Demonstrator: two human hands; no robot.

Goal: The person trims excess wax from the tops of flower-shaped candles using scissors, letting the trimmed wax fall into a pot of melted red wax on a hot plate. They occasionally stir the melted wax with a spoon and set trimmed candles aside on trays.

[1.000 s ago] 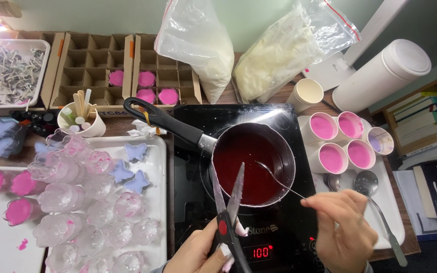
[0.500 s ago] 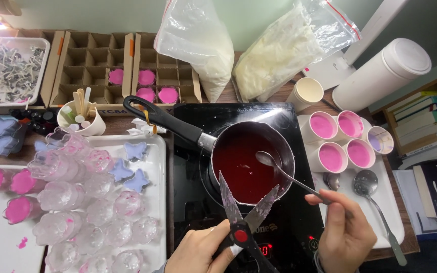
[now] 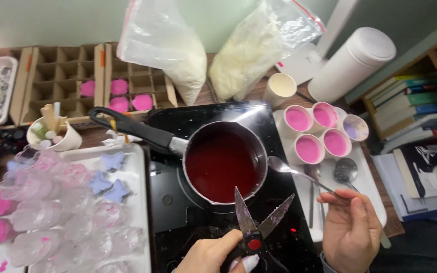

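Two clear plastic bags full of white stuff [image 3: 165, 48] [image 3: 256, 53] lean at the back of the tabletop, side by side. A brown cardboard box with little square slots [image 3: 61, 81] sits left of them. A small red light display [image 3: 294, 233] glows on the black cooktop.

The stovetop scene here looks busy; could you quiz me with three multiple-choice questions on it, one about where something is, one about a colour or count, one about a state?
1. Where does the spoon's bowl rest?
A. on the saucepan's rim
B. in a paper cup
C. on the books

2. What colour is the liquid in the saucepan?
A. green
B. dark red
C. white

3. How are the scissors' blades?
A. shut
B. spread apart
C. wrapped in a bag

Answers:
1 A: the right hand holds the spoon, its bowl touching the saucepan edge.
2 B: the pan's contents look deep red.
3 B: the left hand holds the scissors with tips forming a V.
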